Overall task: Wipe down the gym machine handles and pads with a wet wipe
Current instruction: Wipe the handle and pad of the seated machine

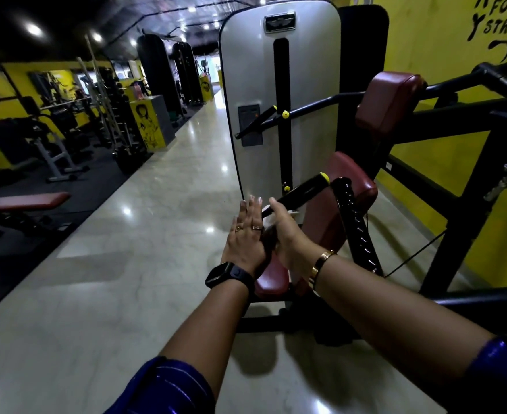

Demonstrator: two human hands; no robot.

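Observation:
A black handle [303, 188] with a yellow end cap juts from the gym machine toward me. My right hand [288, 234] is wrapped around its near end, with a white wet wipe [271, 222] bunched between palm and bar. My left hand [247, 234] lies flat beside it, fingers straight and pointing up, its palm against the handle's side. Dark red pads show on the machine: a seat pad [271, 280] below my hands, a back pad [350, 186] behind the handle and an upper pad [389, 100] on the right.
The machine's grey weight-stack cover [255, 85] stands straight ahead, with a second black handle [256, 122] across it. Black frame bars [470, 186] and a yellow wall close the right side. Polished floor [156, 219] runs left, bordered by a red bench [22, 201] and racks.

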